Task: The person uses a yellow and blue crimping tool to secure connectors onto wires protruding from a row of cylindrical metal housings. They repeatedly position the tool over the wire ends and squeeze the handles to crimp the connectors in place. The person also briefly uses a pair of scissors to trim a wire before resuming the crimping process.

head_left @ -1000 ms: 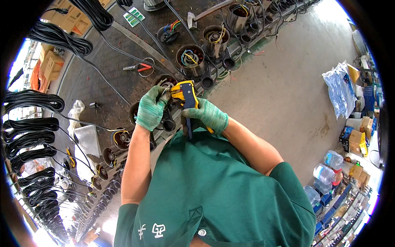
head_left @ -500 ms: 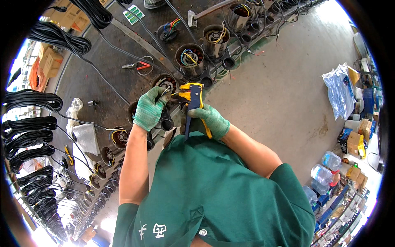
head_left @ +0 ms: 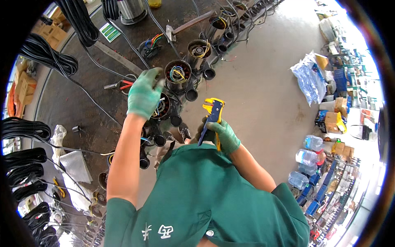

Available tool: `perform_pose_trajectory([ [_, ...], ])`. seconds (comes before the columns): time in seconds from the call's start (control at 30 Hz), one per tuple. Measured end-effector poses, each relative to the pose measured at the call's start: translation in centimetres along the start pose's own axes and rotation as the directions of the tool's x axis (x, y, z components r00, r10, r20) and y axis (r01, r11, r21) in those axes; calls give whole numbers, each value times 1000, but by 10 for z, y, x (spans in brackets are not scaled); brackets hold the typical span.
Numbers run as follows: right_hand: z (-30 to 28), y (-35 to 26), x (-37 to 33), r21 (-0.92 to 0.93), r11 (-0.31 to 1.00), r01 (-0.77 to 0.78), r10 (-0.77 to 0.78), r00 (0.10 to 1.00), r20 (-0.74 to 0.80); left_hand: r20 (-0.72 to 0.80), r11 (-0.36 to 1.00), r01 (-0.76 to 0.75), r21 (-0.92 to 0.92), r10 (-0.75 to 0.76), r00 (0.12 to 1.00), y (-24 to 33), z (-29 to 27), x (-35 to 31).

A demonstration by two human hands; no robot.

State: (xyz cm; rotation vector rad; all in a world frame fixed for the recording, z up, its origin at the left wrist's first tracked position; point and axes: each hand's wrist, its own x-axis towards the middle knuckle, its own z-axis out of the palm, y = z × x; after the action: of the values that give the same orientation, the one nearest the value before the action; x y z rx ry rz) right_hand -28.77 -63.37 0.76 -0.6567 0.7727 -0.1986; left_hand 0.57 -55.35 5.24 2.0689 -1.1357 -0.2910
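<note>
My right hand [head_left: 226,135], in a green-palmed work glove, is wrapped round a navy and yellow wire stripper [head_left: 214,113] held upright in front of my chest, its yellow jaws at the top. My left hand [head_left: 144,94], gloved alike, is raised over the workbench with thumb and fingers apart; nothing shows between them. Just beside it stands a round metal motor housing [head_left: 163,108] with loose wires inside, partly hidden by the hand. Farther along the row, another motor housing [head_left: 178,76] has blue and yellow wires sticking up from its open top.
Black cable coils [head_left: 49,55] hang along the left. On the dark workbench [head_left: 92,99] lie red-handled pliers [head_left: 119,85], a hammer [head_left: 191,23] and a round part with coloured wires [head_left: 150,47]. Bottles [head_left: 306,157] and boxes [head_left: 332,122] stand at the right past the floor.
My left hand has moved up and away from the wire stripper, letting go of the wires at the housing. The view has shifted; my right hand still grips the wire stripper, now farther from the motors.
</note>
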Motion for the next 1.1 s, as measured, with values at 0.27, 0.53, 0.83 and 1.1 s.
perform_pose_trajectory([
  [0.27,0,-7,-13,17,1000,-1,2,999,-38,198,968,-196,155,164,966,-3,31,58],
  [0.53,-9,-55,36,-141,989,-48,59,995,79,127,939,-283,195,262,957,9,24,20],
  [0.83,-17,-64,78,-271,958,-95,150,971,189,76,975,-201,90,195,978,11,53,0],
  [1.1,-9,-62,88,-70,964,-256,265,932,245,71,925,165,-343,-150,986,2,77,-2],
])
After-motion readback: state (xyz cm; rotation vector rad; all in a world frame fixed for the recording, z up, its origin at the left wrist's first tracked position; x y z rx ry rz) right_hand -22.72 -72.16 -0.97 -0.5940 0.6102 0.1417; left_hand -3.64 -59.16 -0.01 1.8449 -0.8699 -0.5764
